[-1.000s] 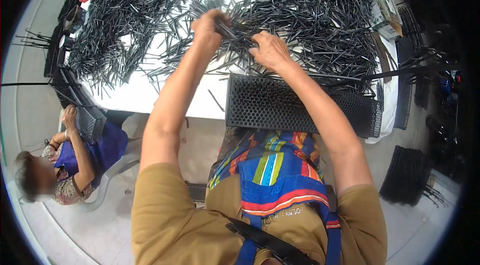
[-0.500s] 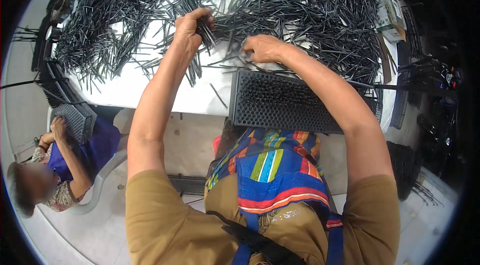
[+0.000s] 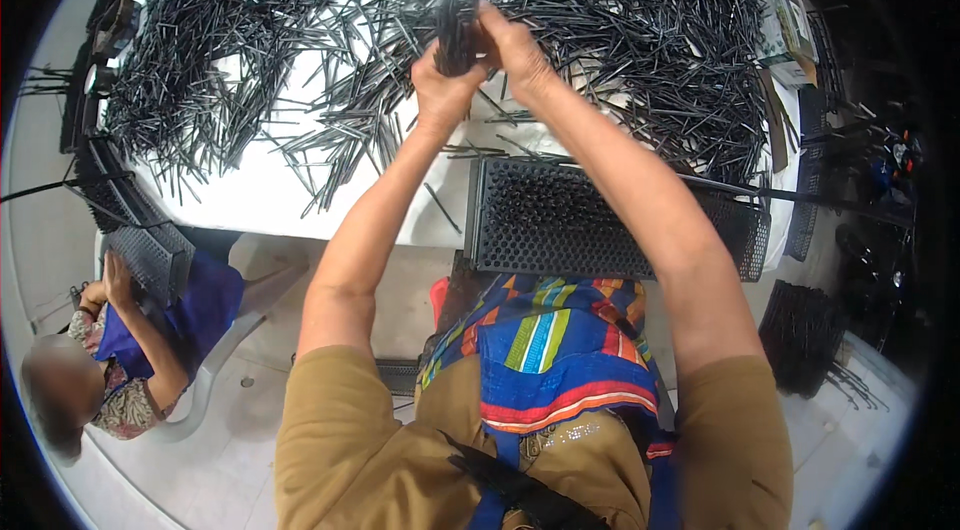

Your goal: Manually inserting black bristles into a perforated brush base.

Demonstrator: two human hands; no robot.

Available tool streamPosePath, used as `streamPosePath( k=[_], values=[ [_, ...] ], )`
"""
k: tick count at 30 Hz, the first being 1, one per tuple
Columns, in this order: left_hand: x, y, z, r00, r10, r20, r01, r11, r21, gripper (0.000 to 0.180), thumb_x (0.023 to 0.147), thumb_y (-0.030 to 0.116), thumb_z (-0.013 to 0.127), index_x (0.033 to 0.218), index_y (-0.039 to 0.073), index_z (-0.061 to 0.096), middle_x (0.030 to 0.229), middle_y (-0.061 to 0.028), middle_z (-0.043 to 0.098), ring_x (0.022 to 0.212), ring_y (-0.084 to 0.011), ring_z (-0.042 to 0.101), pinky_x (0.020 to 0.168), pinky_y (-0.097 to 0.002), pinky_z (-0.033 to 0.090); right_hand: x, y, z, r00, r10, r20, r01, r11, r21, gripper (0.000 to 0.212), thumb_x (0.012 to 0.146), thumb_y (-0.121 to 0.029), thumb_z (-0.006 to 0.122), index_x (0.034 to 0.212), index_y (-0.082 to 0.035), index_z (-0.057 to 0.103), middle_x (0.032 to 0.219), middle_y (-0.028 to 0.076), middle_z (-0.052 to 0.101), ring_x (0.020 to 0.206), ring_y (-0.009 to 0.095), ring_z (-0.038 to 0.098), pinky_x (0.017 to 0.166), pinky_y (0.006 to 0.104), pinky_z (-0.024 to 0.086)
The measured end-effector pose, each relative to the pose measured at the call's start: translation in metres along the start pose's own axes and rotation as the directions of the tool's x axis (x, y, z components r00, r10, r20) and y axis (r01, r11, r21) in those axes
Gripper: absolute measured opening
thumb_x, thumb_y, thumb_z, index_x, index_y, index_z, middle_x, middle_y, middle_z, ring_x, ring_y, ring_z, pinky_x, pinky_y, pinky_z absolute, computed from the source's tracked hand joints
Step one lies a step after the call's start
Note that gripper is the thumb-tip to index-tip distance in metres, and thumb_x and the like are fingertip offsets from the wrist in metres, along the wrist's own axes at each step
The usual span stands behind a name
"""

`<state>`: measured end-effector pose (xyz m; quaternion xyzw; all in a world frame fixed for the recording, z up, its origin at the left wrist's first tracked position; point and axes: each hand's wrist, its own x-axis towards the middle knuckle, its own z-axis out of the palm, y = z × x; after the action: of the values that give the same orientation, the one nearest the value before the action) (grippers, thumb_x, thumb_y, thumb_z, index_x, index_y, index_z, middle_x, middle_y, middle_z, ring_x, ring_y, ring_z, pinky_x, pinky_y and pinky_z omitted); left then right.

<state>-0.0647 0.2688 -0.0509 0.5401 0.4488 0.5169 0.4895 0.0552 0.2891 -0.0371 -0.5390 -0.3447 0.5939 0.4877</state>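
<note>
Arrangement of loose rods (image 3: 660, 40) on the counter (image 3: 255, 205).
The rods spread over its far, left and right parts. Above the middle, a bundle (image 3: 455, 30) lies in the left hand (image 3: 447, 88), with the right hand (image 3: 510, 45) at its right side. A perforated block (image 3: 560, 225) lies at the near edge, right of centre. A carton (image 3: 787, 35) stands at the right edge; a co-worker (image 3: 140, 345) sits off the near left corner.

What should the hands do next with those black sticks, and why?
Perhaps the right hand should pat the bundle of black sticks even: the left hand holds it, the right is close beside it, and its upper ends look uneven, though blurred.
</note>
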Motion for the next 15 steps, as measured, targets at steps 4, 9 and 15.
streamPosePath(
  k=[4, 9, 15],
  values=[
    [-0.017, -0.027, 0.007, 0.998, 0.050, -0.049, -0.030, 0.938, 0.344, 0.030, 0.065, 0.016, 0.076, 0.090, 0.004, 0.064, 0.084, -0.0119, 0.067, 0.076, -0.0270, 0.066, 0.071, -0.0367, 0.052, -0.004, 0.019, 0.009, 0.987, 0.117, -0.106, -0.073, 0.934, 0.349, 0.054, 0.093, -0.056, 0.049, 0.090, -0.005, 0.068, 0.085, 0.005, 0.068, 0.082, 0.015, 0.062, 0.080, 0.0302, 0.048],
    [-0.031, -0.037, -0.002, 0.950, 0.312, -0.005, -0.210, 0.651, 0.729, 0.044, 0.060, 0.022, 0.078, 0.099, 0.005, 0.064, 0.094, -0.0148, 0.063, 0.083, -0.0346, 0.062, 0.074, -0.0437, 0.051, -0.025, 0.016, 0.023, 0.982, 0.049, -0.180, 0.012, 0.947, 0.322, 0.035, 0.093, -0.038, 0.059, 0.084, -0.004, 0.067, 0.078, 0.005, 0.066, 0.068, 0.013, 0.061, 0.067, 0.0273, 0.049],
    [-0.039, -0.020, -0.002, 0.966, 0.230, -0.116, -0.178, 0.921, 0.347, 0.053, 0.065, 0.017, 0.079, 0.110, 0.005, 0.056, 0.090, -0.0147, 0.064, 0.084, -0.0355, 0.063, 0.072, -0.0417, 0.050, -0.054, 0.009, 0.038, 0.989, -0.127, -0.081, 0.131, 0.990, 0.045, 0.024, 0.088, -0.027, 0.065, 0.086, -0.003, 0.071, 0.079, 0.000, 0.066, 0.071, 0.007, 0.058, 0.067, 0.0217, 0.046]
  ],
)
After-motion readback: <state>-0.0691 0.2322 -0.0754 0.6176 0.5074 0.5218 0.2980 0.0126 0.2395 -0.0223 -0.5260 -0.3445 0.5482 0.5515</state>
